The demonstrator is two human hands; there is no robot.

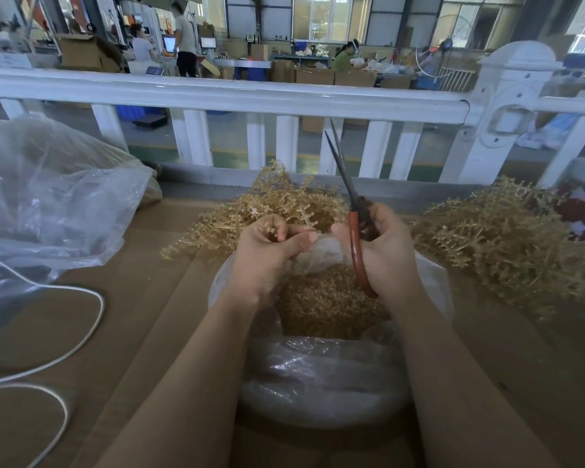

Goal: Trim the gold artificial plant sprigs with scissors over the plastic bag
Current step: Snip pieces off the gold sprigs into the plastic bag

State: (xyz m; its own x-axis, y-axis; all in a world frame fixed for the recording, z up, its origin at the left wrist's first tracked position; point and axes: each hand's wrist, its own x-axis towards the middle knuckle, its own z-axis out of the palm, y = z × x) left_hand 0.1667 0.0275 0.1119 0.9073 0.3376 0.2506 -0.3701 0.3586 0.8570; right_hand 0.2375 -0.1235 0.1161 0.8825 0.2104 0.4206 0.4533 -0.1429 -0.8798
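At frame centre the left hand [271,244] pinched a gold sprig [306,221] above the plastic bag [321,376]; the right hand [382,251] gripped scissors [352,211], blades upward. A careless swing might nick fingers.

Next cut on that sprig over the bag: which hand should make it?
Right. The right hand already grips the scissors, blades pointing up and slightly apart. The left hand is pinching a gold sprig above the open plastic bag, so it probably should just hold steady.
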